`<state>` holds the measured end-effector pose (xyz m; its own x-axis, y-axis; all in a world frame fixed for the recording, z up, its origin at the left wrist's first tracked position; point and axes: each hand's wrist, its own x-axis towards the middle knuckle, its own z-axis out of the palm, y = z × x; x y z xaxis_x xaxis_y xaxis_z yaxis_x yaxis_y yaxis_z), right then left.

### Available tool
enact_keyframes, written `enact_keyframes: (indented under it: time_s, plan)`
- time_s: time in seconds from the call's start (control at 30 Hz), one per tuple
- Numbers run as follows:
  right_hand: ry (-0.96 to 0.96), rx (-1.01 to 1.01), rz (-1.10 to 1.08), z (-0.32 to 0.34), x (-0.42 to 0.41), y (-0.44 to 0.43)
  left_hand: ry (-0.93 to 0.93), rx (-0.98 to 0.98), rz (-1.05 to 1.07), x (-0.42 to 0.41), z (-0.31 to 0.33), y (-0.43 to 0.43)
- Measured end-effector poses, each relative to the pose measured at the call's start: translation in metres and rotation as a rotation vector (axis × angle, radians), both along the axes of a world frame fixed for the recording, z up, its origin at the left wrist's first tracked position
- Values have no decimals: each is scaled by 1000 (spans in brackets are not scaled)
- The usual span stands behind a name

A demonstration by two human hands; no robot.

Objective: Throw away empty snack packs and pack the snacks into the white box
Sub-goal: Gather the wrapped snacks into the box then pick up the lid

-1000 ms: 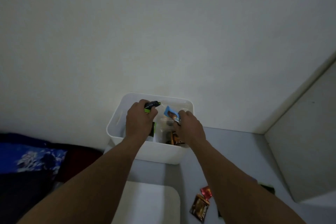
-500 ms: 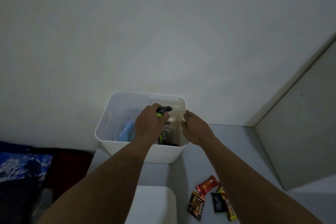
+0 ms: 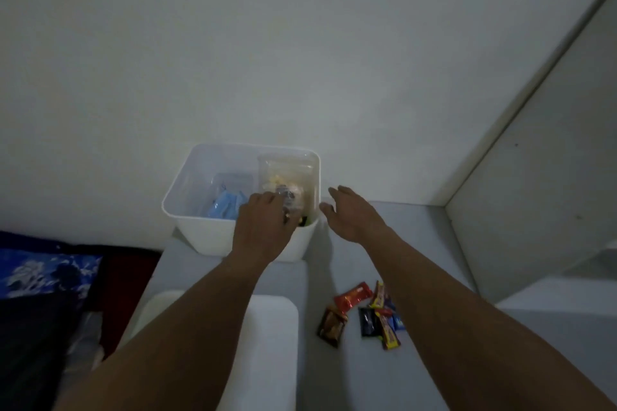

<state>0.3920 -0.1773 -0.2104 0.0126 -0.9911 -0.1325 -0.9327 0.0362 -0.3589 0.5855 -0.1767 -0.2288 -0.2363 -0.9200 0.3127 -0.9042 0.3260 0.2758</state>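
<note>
The white box (image 3: 187, 187) stands against the wall at the table's far edge. Inside lie blue packs (image 3: 223, 208) and a clear bag (image 3: 287, 177) of snacks. My left hand (image 3: 263, 227) reaches down into the box over its near rim, its fingertips hidden among the packs. A scrap of a black and green pack (image 3: 304, 220) shows beside its thumb. My right hand (image 3: 354, 215) hovers just right of the box, fingers spread and holding nothing. Several snack packs lie on the table, among them a red pack (image 3: 353, 299), a brown pack (image 3: 331, 327) and a black pack (image 3: 369, 322).
A white lid or board (image 3: 267, 344) lies on the grey table (image 3: 434, 243) near me. A white cabinet side (image 3: 534, 177) rises at the right. Dark and blue fabric (image 3: 43, 277) lies left of the table.
My right hand let go of the blue pack and pulled out to the right of the box. My left hand sank lower into the box with the black and green pack.
</note>
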Motion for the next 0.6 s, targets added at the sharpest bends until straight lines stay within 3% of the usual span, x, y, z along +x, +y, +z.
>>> enact_keyframes:
  time_s: [0.2,0.4,0.6]
  plan:
    - [-1,71,-51,-36,-54,58,-28,-139,-62,-40,-37,70]
    - [77,208,-152,-104,-109,117,-45,108,-174,-93,-103,112]
    - [155,308,-314,-170,-138,145,-133,189,-118,-133,-169,132]
